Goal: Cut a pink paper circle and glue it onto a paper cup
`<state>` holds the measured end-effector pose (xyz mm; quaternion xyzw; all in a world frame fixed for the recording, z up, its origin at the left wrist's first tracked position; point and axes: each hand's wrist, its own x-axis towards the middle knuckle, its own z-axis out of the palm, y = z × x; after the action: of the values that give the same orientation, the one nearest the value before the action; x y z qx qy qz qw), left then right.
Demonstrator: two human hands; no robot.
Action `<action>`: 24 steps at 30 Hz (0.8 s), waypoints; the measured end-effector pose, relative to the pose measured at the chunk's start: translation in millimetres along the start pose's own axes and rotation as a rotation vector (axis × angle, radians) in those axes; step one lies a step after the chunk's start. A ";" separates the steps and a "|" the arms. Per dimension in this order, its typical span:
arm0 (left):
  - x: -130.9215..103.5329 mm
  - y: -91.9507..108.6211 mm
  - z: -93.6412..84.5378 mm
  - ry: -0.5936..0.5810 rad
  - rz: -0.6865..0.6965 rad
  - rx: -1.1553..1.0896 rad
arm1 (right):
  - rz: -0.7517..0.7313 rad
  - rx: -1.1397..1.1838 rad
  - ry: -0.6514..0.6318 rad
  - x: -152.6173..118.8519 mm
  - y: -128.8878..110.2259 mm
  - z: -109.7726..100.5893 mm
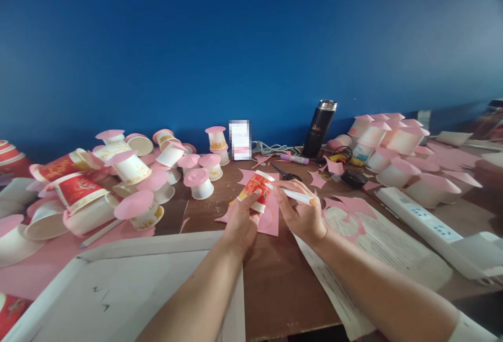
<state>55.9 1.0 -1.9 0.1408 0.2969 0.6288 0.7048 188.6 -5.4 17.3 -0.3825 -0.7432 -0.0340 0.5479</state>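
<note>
My left hand (244, 221) is wrapped round a red and gold paper cup (262, 187), tilted on its side above the table. A white pen (296, 195) with an orange mark near its back end is gripped in my right hand (304, 219). The pen's front end is at the white-edged end of the cup; whether it touches cannot be made out. Below the cup lies a pink paper sheet (271, 224) with curved cuts or marks. Black-handled scissors (290, 175) rest just behind my right hand.
Paper cups with pink paper discs (133, 166) crowd the left side; more capped cups (408, 140) stand at the right. A black thermos (319, 130) and a phone-like upright screen (239, 140) stand by the blue wall. A white power strip (428, 221) and printed paper (393, 247) lie right.
</note>
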 end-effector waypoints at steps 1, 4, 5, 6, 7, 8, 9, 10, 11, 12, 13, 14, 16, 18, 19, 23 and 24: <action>0.2 -0.2 -0.3 -0.002 0.002 0.002 | -0.002 -0.002 -0.004 -0.2 -0.2 0.1; 0.4 -0.5 -0.8 -0.011 0.006 0.006 | -0.003 0.001 -0.010 -0.7 -0.7 0.7; 0.3 -0.5 -0.8 -0.011 0.007 0.006 | -0.002 0.004 -0.010 -0.8 -0.7 0.9; 0.2 -0.5 -0.8 -0.008 0.007 0.006 | -0.001 0.007 -0.011 -0.9 -0.8 1.1; 0.0 -0.5 -0.7 -0.003 0.007 0.006 | -0.001 0.010 -0.013 -1.1 -0.9 1.4; -0.2 -0.5 -0.7 0.001 0.006 0.006 | -0.002 0.013 -0.014 -1.3 -1.0 1.7; -0.3 -0.6 -0.7 0.001 0.006 0.007 | -0.003 0.016 -0.016 -1.6 -1.1 2.1; -0.3 -0.6 -0.7 -0.001 0.008 0.008 | -0.004 0.019 -0.018 -1.9 -1.1 2.4; -0.2 -0.7 -0.7 -0.006 0.010 0.011 | -0.005 0.021 -0.020 -2.3 -1.1 2.8; 0.0 -0.7 -0.6 -0.009 0.013 0.015 | -0.006 0.023 -0.022 -2.7 -1.1 3.0; 0.3 -0.7 -0.6 -0.007 0.016 0.018 | -0.006 0.024 -0.024 -3.0 -1.1 3.2; 0.7 -0.7 -0.6 -0.004 0.019 0.020 | -0.006 0.024 -0.026 -3.1 -1.0 3.2; 1.0 -0.7 -0.4 -0.002 0.023 0.026 | -0.005 0.028 -0.026 -2.9 -0.9 2.8; 0.8 -0.8 -0.1 -0.014 0.030 0.041 | -0.005 0.036 -0.015 -1.9 -0.9 1.9; 0.3 -1.0 0.1 -0.022 0.035 0.054 | -0.002 0.036 -0.006 -1.3 -1.0 1.4; -1.7 -2.0 0.6 -0.040 0.054 0.103 | 0.012 0.026 0.027 0.9 -1.4 0.0; -2.0 -2.2 0.7 -0.040 0.056 0.109 | 0.013 0.027 0.028 1.1 -1.4 -0.1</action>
<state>58.0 -1.2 -2.1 0.1997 0.3125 0.6282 0.6839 187.6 -5.8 18.7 -0.3793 -0.7333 -0.0260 0.5637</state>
